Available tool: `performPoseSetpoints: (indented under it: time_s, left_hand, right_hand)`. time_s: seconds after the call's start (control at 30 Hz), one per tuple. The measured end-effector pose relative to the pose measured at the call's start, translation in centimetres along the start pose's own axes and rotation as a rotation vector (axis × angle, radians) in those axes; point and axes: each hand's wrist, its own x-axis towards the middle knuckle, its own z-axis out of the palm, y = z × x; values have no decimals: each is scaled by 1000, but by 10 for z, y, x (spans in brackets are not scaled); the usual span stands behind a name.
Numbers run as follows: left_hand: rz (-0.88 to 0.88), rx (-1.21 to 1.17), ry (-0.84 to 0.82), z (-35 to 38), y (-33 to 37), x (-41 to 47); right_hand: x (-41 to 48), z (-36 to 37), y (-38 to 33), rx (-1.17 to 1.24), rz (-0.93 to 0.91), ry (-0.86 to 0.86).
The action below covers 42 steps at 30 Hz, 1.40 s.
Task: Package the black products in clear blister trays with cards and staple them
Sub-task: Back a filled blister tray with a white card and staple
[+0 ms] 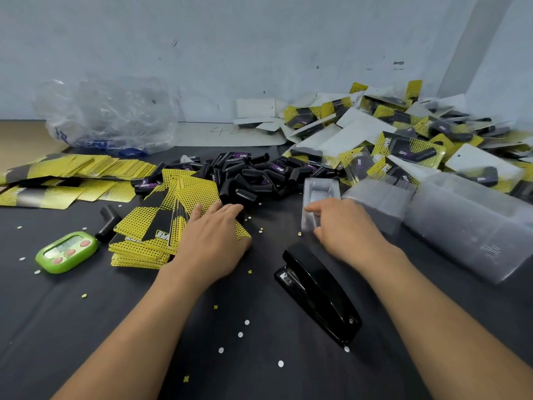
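A black stapler [320, 290] lies unused on the dark table [115, 327] between a worker's forearms, among scattered paper punchings. Just beyond it, the left hand [213, 235] rests flat on a fanned stack of yellow-and-black cards [150, 238], its fingers straight. The right hand [346, 226] curls its thumb and forefinger round the near end of a single clear blister tray [320, 194], though motion blur softens the grip. The tray sits just beside a sleeve of nested trays [380, 203]. The heap of black products [251, 177] lies between the two hands and a little farther back. Finished packs [403, 140] are piled against the wall on the right.

The step in hand looks like gathering one card and one tray for a fresh pack. Doing it well probably means sliding only the top card off the fan with the fingertips, since the cards overlap closely. It is also worth checking that no second tray clings beneath the first. Bringing both to the bare patch in front of the stapler, cavity up, would keep the product heap and the stapler within easy reach.

A green timer [67, 251] sits at the left.
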Motion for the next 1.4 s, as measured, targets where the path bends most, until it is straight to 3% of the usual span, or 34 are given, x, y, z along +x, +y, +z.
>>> performPoseSetpoints:
  time_s: [0.17,0.4,0.53,0.6,0.7,0.77,0.93,1.03,1.2,1.3,1.4]
  left_hand:
    - [32,9,31,6,1,0]
    - [-94,71,130,-8,-49,11]
    - [-55,109,161,-5,-46,13]
    - [-86,122,233,-6,-40,12]
    - [-138,122,385,-10,-33,7]
    - [-127,101,438,-10,-28,3]
    - [-74,59,435,-5,-18,-1]
    - [-70,38,454,-4,-17,0]
    - [-169,51,425,-9,-18,0]
    - [-160,48,396,-10,-13,-3]
    - [-116,35,402,-8,-8,-5]
  right_hand:
    - [-6,-2,-2,-95,23,12]
    - [-12,-8,20,-171,132,-8]
    - [-34,-25,5,199,40,182]
    - [-54,-43,-10,373,15,-18]
    - [-78,-53,-24,217,-4,-461]
    - [-80,-54,-26,104,-21,-506]
    - [-64,-58,-7,-237,63,-335]
    - [-57,-62,9,-259,195,-343]
    - [-46,-56,-7,243,-20,22]
    - [-31,-40,-18,-49,24,122]
    - [-21,-29,-24,-272,131,-20]
